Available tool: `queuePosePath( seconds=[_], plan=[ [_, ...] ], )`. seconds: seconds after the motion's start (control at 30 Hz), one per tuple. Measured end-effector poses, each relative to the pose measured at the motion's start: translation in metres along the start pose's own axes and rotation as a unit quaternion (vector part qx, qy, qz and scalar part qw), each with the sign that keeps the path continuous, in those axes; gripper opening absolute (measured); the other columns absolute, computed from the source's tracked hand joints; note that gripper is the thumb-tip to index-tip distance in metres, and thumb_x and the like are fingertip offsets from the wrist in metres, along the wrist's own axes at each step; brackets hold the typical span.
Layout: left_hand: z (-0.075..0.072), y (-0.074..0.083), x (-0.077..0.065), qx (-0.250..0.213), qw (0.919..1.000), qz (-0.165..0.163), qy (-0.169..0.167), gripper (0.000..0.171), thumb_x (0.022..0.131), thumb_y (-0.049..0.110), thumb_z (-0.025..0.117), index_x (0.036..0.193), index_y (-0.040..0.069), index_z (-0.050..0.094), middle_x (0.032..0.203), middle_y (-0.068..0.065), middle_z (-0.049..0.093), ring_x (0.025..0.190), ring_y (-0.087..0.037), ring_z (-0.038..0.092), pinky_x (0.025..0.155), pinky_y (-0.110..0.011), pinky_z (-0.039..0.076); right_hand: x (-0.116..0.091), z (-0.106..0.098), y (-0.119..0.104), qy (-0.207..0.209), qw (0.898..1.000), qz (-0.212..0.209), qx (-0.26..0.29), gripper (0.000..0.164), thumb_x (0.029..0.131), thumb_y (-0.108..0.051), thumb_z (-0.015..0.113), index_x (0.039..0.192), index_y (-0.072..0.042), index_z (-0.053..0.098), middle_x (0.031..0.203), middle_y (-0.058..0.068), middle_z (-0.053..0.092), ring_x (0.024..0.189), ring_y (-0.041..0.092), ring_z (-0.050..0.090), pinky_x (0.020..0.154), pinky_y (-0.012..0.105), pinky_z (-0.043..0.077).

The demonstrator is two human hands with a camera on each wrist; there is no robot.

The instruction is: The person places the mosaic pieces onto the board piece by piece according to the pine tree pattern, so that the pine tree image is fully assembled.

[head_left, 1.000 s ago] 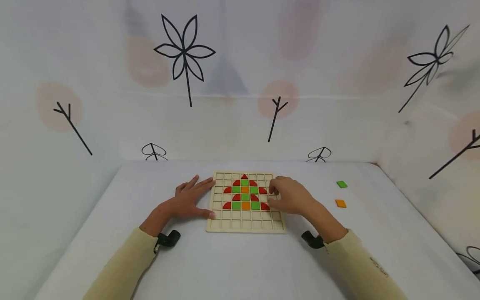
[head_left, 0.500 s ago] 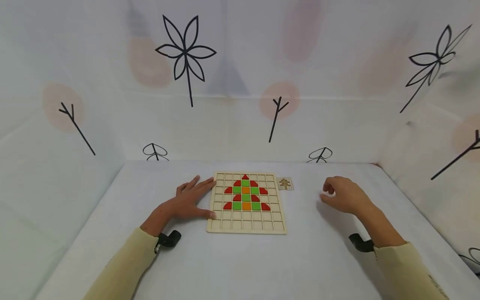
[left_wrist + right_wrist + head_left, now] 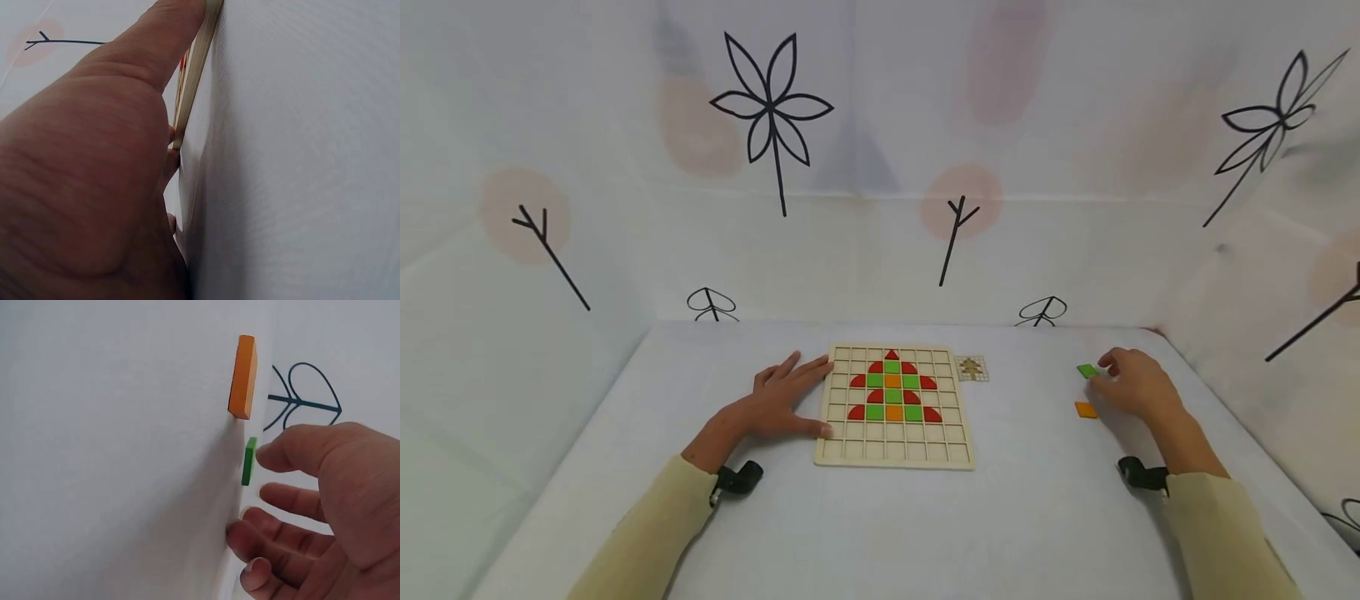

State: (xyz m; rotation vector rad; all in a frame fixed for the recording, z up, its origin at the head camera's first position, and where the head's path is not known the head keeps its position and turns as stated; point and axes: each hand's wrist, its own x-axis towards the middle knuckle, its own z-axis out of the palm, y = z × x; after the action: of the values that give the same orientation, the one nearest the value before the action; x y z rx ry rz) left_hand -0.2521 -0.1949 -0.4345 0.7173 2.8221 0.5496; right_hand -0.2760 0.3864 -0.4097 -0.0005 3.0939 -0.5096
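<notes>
A square wooden grid board lies on the white table, with red, green and orange tiles set in it in a tree shape. My left hand rests at its left side, fingers spread and fingertips and thumb touching the rim. The board's edge runs past the thumb in the left wrist view. My right hand hovers by a loose green tile, thumb and fingers apart and bent, holding nothing. A loose orange square tile lies nearer me than the green one.
A small card printed with a tree on a grid lies by the board's upper right corner. White cloth with plant drawings rises behind and at both sides of the table.
My right hand has left the board's right side and travelled right to the loose tiles, uncovering the printed card. My left hand stays at the board's edge.
</notes>
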Motion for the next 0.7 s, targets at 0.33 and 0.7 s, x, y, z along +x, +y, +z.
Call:
queuePosePath(
  seconds=[0.33, 0.7],
  plan=[
    [0.000, -0.001, 0.000, -0.001, 1.0000, 0.001, 0.004, 0.110, 0.085, 0.071, 0.076, 0.171, 0.024, 0.026, 0.178, 0.002, 0.019, 0.164, -0.042, -0.001, 0.124, -0.069, 0.009, 0.009, 0.008, 0.000, 0.011, 0.999, -0.030, -0.010, 0.041, 0.097, -0.017, 0.070, 0.129, 0.008, 0.066, 0.119, 0.035, 0.058, 0.105, 0.051, 0.057, 0.089, 0.065, 0.050],
    [0.000, 0.000, -0.001, -0.007, 1.0000, 0.002, 0.003, 0.109, 0.085, 0.070, 0.077, 0.171, 0.024, 0.026, 0.178, 0.001, 0.019, 0.164, -0.042, -0.001, 0.124, -0.069, 0.008, 0.006, 0.005, -0.011, -0.026, 1.000, 0.004, 0.018, 0.031, 0.091, -0.012, 0.075, 0.114, 0.005, 0.065, 0.104, 0.029, 0.068, 0.090, 0.040, 0.062, 0.071, 0.046, 0.056]
  ],
)
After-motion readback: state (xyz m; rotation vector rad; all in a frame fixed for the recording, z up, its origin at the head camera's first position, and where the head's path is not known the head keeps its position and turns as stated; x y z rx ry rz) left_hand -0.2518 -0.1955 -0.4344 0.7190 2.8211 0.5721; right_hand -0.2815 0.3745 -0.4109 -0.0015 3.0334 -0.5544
